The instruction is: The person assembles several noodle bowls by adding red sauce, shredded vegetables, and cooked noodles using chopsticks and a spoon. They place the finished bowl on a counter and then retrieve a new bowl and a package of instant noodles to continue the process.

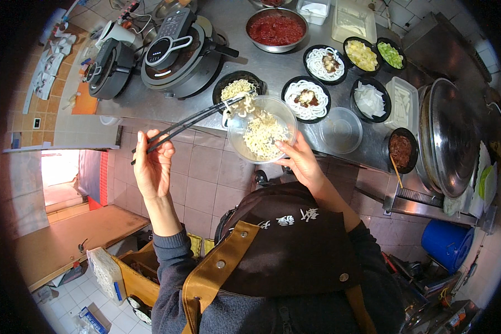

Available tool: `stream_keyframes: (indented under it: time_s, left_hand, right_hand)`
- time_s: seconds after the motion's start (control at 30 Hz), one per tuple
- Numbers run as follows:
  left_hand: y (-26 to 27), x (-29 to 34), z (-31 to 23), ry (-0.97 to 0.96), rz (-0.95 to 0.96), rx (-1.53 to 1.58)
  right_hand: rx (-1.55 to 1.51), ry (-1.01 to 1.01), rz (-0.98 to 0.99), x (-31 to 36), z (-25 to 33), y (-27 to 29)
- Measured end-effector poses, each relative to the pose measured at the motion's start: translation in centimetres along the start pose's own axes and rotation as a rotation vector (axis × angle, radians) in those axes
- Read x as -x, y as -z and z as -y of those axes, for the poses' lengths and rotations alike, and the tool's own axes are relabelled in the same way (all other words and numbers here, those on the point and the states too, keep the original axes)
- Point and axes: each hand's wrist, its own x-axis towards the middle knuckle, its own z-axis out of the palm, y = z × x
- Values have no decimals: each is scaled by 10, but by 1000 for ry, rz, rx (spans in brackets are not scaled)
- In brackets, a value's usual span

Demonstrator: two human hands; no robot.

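Observation:
My left hand is closed around a pair of long black chopsticks. Their tips pinch a small clump of pale strands, which look like bean sprouts, over the left rim of a clear plastic bowl. My right hand grips that clear bowl by its near right side, tilted toward me in front of the counter edge. More pale strands lie inside it. Just behind the chopstick tips stands a black bowl with similar pale strands on top; its lower contents are partly hidden.
Two black bowls of white noodles with brown sauce stand on the steel counter. A clear lid, yellow and green chopped toppings, red sauce, brown paste, electric cookers and a large lidded pot surround them.

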Motion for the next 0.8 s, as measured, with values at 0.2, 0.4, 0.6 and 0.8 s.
stream_keyframes:
  time_s: [0.2,0.4,0.6,0.8]
  left_hand:
    - [-3,-13,-14,-4,113,229]
    - [-9,-22,-27,-43,242,292]
    - [-15,-24,-41,-37,330,374]
    - [-19,-28,-51,-32,404,426]
  right_hand:
    - [-8,-8,-18,0,3,0]
    - [-15,-8,-33,-1,2,3]
    - [-21,-7,-28,-1,0,4]
    - [-20,-34,-44,-3,-2,5]
